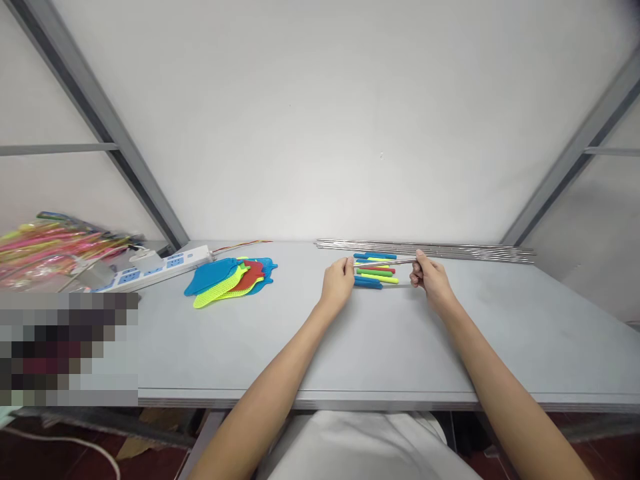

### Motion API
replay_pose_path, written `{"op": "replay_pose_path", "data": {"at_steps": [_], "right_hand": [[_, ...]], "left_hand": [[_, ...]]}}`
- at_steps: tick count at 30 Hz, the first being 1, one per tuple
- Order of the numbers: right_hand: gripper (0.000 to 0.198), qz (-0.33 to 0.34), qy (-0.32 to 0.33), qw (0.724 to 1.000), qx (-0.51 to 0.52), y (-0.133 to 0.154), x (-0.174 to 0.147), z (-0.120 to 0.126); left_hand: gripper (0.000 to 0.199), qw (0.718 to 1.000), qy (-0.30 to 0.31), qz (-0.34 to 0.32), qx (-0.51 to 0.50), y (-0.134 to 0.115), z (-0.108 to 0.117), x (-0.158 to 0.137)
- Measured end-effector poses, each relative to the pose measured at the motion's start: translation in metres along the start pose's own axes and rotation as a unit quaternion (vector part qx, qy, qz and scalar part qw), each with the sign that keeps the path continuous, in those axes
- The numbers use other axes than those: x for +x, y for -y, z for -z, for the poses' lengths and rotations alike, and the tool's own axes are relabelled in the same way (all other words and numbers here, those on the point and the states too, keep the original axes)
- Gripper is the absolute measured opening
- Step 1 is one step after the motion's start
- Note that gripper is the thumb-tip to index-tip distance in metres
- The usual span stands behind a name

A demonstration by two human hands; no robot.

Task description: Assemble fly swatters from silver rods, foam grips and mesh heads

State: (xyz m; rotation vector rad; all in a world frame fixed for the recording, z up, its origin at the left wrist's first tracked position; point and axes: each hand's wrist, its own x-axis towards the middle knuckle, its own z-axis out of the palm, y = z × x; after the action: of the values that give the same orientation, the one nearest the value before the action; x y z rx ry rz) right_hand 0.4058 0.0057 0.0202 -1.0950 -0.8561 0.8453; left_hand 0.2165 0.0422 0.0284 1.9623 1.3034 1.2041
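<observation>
A thin metal rod [385, 263] spans the gap between my two hands, held roughly level above the tabletop. My left hand [337, 283] is closed in a pinch at its left end. Toward the rod's right end, my right hand [430, 280] grips it with curled fingers. Several short plastic handles lie just behind and below the rod, among them a green handle [375, 273] and a blue handle [367, 283]. Further left is an overlapping pile of fly swatter heads, with a blue head [213, 277], a yellow head [220, 291] and a red head [249, 275].
A bundle of long metal rods [450, 251] lies along the table's back edge by the white wall [320, 120]. At left, a white power strip [165, 267] sits beside plastic-wrapped colourful items [55, 243]. The grey table's [400, 353] front edge runs before my body.
</observation>
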Motion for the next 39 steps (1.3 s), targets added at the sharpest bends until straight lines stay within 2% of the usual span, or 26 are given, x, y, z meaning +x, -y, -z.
{"op": "replay_pose_path", "data": {"at_steps": [3,10,14,19,23,27,30,34,39], "right_hand": [[0.036,-0.014,0.015,1.0,0.018,-0.001,0.0,0.0],[0.037,-0.05,-0.016,0.998,0.035,-0.004,-0.001,-0.004],[0.035,-0.077,-0.01,0.995,0.059,-0.004,-0.001,-0.003],[0.03,-0.097,-0.008,0.993,0.062,-0.008,-0.001,-0.004],[0.031,-0.096,-0.002,0.994,0.043,-0.01,-0.005,-0.01],[0.032,-0.102,0.007,0.994,0.037,-0.009,-0.009,-0.016],[0.031,-0.115,0.01,0.992,0.044,-0.009,-0.01,-0.017],[0.029,-0.131,0.01,0.989,0.066,-0.011,-0.01,-0.017],[0.029,-0.147,0.007,0.987,0.068,-0.011,-0.011,-0.017]], "left_hand": [[0.034,1.0,0.011,-0.001,-0.006,0.001,-0.003,-0.001],[0.036,1.0,-0.015,-0.008,-0.022,0.0,-0.003,-0.001],[0.04,1.0,-0.003,-0.001,-0.025,-0.001,0.001,-0.002],[0.046,0.997,-0.01,-0.045,-0.055,-0.001,0.001,-0.003],[0.052,0.998,-0.012,-0.059,-0.021,0.012,0.008,0.005],[0.06,0.995,0.005,-0.079,0.065,0.039,0.038,0.019],[0.057,0.988,-0.04,-0.052,0.139,0.065,0.072,0.03],[0.052,0.961,-0.125,0.001,0.247,0.101,0.123,0.037],[0.053,0.913,-0.203,0.122,0.333,0.13,0.179,0.031]]}}
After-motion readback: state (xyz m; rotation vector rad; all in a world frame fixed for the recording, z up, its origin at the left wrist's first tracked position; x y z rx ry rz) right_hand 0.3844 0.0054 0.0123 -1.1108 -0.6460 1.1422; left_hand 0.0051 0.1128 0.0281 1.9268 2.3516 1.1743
